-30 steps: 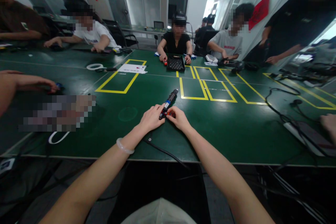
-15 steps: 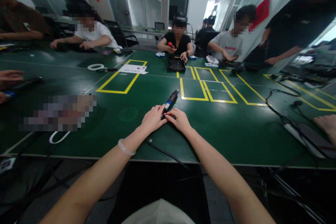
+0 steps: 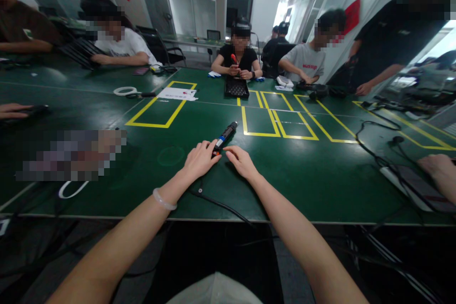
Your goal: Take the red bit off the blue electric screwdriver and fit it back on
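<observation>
A dark, pen-shaped electric screwdriver [image 3: 225, 136] with a blue-and-white band and a metal tip lies over the green table, pointing away and to the right. My left hand [image 3: 200, 159] is closed around its near end, which the fingers partly hide. A bit of orange-red shows by the left thumb. My right hand [image 3: 242, 160] is just right of the tool, fingers loosely bent and apart from it, with nothing seen in them. A black cable [image 3: 223, 205] runs from below my left hand toward the table's front edge.
Yellow tape outlines [image 3: 261, 135] mark the green table [image 3: 306, 185]. A paper sheet [image 3: 177, 94] and a white ring-shaped item [image 3: 124, 91] lie farther left. Across sits a person with a red-handled tool behind a black tray [image 3: 236, 89]. Cables [image 3: 366, 137] and another person's hand [image 3: 436, 171] are at right.
My right fingers have come away from the screwdriver, while my left hand keeps hold of it. The view has shifted slightly. Across the table, the person's hands have come together above the tray.
</observation>
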`<state>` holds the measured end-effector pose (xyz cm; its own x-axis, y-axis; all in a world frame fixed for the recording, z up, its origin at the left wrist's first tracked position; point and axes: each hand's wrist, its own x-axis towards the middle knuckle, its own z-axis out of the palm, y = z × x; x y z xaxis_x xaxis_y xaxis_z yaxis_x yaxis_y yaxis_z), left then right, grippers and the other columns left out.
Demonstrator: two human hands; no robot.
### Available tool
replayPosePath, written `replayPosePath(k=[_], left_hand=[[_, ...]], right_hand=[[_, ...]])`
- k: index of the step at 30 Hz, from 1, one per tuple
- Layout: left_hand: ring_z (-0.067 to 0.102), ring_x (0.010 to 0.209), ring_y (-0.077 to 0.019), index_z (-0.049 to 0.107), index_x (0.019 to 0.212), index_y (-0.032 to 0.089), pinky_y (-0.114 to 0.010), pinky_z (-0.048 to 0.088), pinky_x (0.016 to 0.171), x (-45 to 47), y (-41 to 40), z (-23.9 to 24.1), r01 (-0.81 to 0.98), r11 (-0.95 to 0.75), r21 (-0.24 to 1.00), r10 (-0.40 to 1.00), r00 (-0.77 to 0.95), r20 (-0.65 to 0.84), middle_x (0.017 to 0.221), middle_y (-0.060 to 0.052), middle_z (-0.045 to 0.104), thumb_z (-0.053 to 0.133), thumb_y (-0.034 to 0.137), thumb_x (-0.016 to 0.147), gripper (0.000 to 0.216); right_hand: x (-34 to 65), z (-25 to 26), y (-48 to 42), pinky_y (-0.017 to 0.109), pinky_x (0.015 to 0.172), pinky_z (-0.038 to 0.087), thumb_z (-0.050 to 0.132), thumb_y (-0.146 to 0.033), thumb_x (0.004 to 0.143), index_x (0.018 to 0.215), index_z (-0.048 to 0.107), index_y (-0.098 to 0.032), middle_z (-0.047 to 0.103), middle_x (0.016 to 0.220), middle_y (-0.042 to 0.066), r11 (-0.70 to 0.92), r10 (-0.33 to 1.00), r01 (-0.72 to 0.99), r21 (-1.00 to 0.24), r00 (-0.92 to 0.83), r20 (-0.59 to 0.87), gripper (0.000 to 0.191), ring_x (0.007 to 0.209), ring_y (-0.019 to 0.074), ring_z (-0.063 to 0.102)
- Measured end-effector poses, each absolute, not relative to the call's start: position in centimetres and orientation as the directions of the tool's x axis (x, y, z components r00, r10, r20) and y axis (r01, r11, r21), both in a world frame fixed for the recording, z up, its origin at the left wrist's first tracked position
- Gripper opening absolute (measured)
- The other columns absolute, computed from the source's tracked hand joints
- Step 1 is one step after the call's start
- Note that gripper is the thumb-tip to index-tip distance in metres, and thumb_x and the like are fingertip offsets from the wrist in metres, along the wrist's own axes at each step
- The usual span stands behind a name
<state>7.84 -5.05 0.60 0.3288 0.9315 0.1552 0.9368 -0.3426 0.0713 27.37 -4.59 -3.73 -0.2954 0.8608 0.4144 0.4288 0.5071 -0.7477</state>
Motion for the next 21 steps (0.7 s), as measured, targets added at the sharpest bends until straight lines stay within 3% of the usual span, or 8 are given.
replayPosePath(k=[5, 12, 21], left_hand=[[0.056, 0.113, -0.033, 0.037, 0.152, 0.022, -0.043, 0.048, 0.089, 4.5, -3.6, 0.8, 0.968, -0.234, 0.085, 0.967, 0.223, 0.121, 0.133, -0.017, 0.055, 0.041, 0.054, 0.096, 0.065], [0.053, 0.117, -0.04, 0.038, 0.151, 0.018, -0.049, 0.046, 0.092, -1.9, -1.0, 0.2, 0.997, -0.06, 0.038, 0.989, 0.055, 0.138, 0.137, -0.023, 0.052, 0.042, 0.054, 0.094, 0.067], [0.054, 0.115, -0.0392, 0.047, 0.142, 0.014, -0.051, 0.037, 0.102, -4.5, -1.1, 0.3, 0.998, 0.055, -0.031, 0.952, -0.043, 0.302, 0.131, -0.022, 0.057, 0.045, 0.046, 0.094, 0.058]], right_hand=[[27.6, -3.6, -4.6, 0.028, 0.079, 0.05, 0.046, -0.037, 0.101, 0.109, 0.069, -0.021, 0.069, 0.091, 0.004, 0.435, 0.897, 0.404, -0.805, -0.272, 0.349, 0.029, 0.088, 0.0175, 0.064], [27.6, -3.5, -4.5, 0.026, 0.073, 0.047, 0.045, -0.037, 0.1, 0.09, 0.07, -0.019, 0.067, 0.078, 0.002, 0.427, 0.9, 0.431, -0.795, -0.291, 0.326, 0.032, 0.076, 0.0156, 0.063], [27.7, -3.5, -4.5, 0.024, 0.072, 0.046, 0.046, -0.036, 0.1, 0.087, 0.07, -0.019, 0.068, 0.077, 0.002, 0.427, 0.9, 0.443, -0.789, -0.299, 0.319, 0.032, 0.074, 0.0143, 0.062]])
